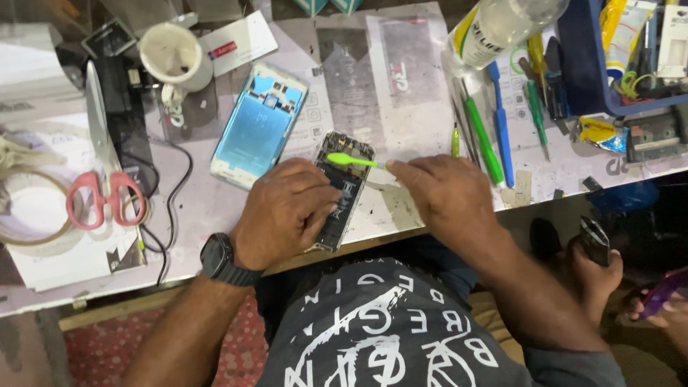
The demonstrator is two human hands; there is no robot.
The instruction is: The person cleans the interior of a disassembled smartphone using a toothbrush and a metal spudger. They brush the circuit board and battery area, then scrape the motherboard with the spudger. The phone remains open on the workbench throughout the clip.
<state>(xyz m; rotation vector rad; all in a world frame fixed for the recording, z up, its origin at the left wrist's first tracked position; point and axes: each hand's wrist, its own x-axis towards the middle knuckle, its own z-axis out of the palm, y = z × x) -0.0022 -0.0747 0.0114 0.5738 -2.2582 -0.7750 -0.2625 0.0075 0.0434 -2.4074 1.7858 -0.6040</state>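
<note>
Now brushing step: left hand (283, 211) clamps opened phone (342, 188) at bench (401, 107) front edge; right hand (444, 190) pinches green brush (352, 160) over phone's upper board. Next needs light, short strokes, phone kept steady. Blue back cover (258, 123) lies left of phone.

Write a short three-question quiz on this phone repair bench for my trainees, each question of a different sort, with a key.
1. True or false: the left hand rests on the opened phone.
2. Which tool does the right hand hold? A green brush; B pink scissors; C blue screwdriver.
3. Fill in: the blue phone back cover lies to the ___ of the opened phone as the camera sees it.

Key: 1 true; 2 A; 3 left.
</note>
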